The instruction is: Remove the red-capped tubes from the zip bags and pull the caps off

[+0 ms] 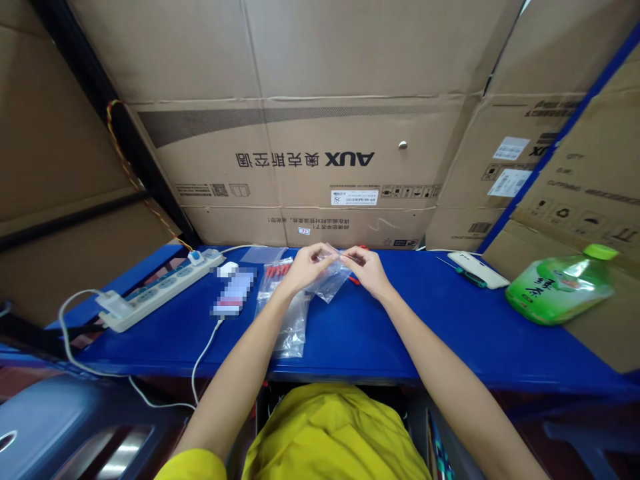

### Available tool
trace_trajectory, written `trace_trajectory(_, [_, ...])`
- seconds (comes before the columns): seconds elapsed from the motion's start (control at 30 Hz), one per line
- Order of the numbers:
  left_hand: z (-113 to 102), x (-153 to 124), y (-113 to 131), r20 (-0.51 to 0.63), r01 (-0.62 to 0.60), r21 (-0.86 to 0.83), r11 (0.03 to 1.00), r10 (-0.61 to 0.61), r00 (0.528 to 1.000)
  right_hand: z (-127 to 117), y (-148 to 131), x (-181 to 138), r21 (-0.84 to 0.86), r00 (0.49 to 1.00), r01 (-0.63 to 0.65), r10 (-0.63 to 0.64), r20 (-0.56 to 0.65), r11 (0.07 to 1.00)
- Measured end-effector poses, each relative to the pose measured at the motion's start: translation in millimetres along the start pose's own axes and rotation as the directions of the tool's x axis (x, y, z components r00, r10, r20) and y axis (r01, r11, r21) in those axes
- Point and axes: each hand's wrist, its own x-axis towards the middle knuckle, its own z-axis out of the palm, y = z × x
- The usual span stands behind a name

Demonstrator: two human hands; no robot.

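Note:
Both hands meet over the blue shelf [430, 313] and pinch the top edge of a small clear plastic bag [331, 281]. My left hand [307, 264] grips the bag's left corner with its fingers closed. My right hand [367, 267] grips the right corner, and a thin red piece shows between its fingertips. Just left of the hands, red-handled small parts [278, 270] lie on a stack of clear bags [293, 327] that hangs toward the shelf's front edge.
A white power strip [160, 288] with a cable lies at the left, next to a phone [235, 292] on a charging lead. A white device [477, 269] and a green bottle [560, 285] lie at the right. Cardboard boxes [310, 167] wall the back.

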Motion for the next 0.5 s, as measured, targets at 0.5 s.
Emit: trace_trajectory(0.5, [-1.0, 0.6, 2.1, -0.161, -0.076, -0.012, 0.997, 0.073, 0.984, 2.8, -2.9, 1.2, 0.017, 0.999, -0.029, 0.029, -0.042, 0.999])
